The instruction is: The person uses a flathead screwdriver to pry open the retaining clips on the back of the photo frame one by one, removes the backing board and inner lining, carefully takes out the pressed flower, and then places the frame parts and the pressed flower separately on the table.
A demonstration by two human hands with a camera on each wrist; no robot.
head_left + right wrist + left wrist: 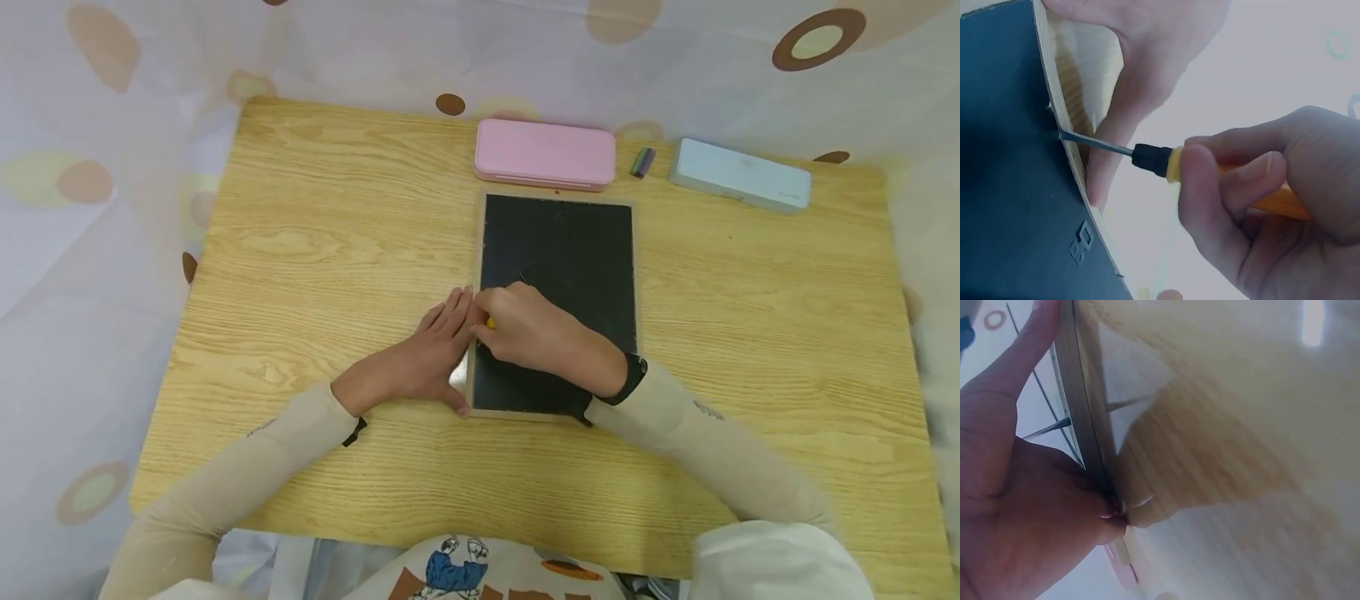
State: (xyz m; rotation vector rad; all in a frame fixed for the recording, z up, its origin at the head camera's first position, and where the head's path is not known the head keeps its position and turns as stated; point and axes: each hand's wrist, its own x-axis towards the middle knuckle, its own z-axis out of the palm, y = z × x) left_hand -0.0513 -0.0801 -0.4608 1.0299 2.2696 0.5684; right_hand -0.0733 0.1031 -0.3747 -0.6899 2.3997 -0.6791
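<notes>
A black board (558,242) with a thin wooden frame lies on the table, its long side running away from me. My right hand (528,329) is over the board and grips a flat-bladed screwdriver (1150,157) by its yellow handle. In the right wrist view, the blade's tip touches the inner edge of the wooden frame (1052,103). My left hand (420,358) lies along the board's left side, thumb and fingers spread and touching the frame. The left wrist view shows that hand (1035,506) against the frame's outer side, with the screwdriver's shaft (1050,429) beyond it.
Behind the board sits a pink pencil case (545,152). Right of it are a small green and purple piece (642,162) and a pale blue case (741,173). The wooden table (300,217) ends at a patterned cloth (360,50) at the back.
</notes>
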